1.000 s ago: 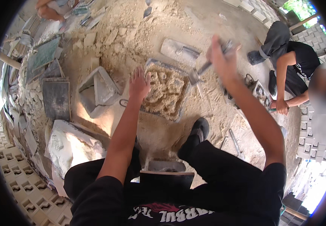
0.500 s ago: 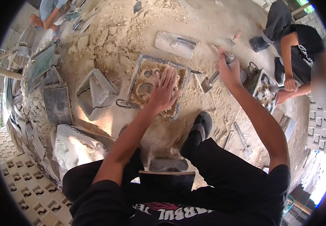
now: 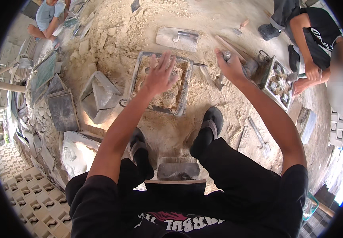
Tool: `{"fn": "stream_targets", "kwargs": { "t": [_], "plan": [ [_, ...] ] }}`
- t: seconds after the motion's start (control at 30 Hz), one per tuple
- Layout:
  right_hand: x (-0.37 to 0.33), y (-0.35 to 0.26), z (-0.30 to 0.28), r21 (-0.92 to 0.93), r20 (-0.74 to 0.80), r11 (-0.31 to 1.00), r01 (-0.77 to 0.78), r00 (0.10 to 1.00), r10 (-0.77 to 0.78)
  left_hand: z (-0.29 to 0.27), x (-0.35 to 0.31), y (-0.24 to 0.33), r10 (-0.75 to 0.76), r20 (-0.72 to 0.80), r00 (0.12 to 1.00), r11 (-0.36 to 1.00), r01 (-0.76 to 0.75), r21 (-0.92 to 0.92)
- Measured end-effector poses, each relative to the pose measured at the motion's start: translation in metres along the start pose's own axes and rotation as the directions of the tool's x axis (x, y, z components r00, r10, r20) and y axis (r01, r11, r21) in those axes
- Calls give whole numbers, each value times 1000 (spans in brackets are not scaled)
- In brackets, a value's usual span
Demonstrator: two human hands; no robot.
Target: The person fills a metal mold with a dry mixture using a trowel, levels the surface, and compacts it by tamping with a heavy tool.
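Note:
A square metal-framed mould [image 3: 182,105] lies on the ground in front of me, with crumbly tan sand [image 3: 155,101] inside. My left hand [image 3: 159,77] is over its middle, fingers spread and holding nothing; whether the palm touches the sand I cannot tell. Part of a round shape shows in the sand below that hand. To the right of the mould my right hand [image 3: 230,67] is closed round the handle of a small hammer [image 3: 219,81], its head pointing down toward the ground. Most of the handle is hidden by the fingers.
A steel trowel [image 3: 177,39] lies beyond the mould. At right, a co-worker's hand [image 3: 312,71] grips a tool over another mould [image 3: 272,93] with a star pattern. Angled concrete blocks [image 3: 100,95] and dark plates [image 3: 62,111] stand left. A long-handled tool [image 3: 258,137] lies right of my foot.
My left hand has shifted left across the mould, and sand now covers more of the round shapes. The right hand still grips the hammer. The whole view has shifted slightly.

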State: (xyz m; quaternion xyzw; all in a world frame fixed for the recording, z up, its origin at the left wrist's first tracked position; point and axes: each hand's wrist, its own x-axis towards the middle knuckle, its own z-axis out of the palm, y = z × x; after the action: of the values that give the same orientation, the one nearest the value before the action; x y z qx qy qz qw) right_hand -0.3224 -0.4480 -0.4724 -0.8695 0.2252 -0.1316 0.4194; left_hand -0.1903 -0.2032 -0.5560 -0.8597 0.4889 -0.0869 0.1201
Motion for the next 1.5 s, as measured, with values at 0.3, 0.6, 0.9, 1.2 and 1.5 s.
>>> {"fn": "stream_targets", "kwargs": {
  "t": [0.3,0.6,0.9,1.2,1.5],
  "plan": [
    [-6,-38,25,-195,370,981,13,927,61,25,5,-1,27,-64,998,977,-40,-212],
    [-26,16,36,-367,482,929,-58,842,243,23,0,-11,102,-45,994,919,-111,-379],
    [-11,34,59,-417,481,909,2,849,219,56,-65,-40,-400,16,916,802,359,-477],
    [4,61,40,-420,412,907,41,899,150,20,-88,35,-307,-50,950,811,234,-537],
    [-9,28,50,-515,730,837,187,608,313,10,12,3,-146,171,974,895,204,-396]
  ]
}}
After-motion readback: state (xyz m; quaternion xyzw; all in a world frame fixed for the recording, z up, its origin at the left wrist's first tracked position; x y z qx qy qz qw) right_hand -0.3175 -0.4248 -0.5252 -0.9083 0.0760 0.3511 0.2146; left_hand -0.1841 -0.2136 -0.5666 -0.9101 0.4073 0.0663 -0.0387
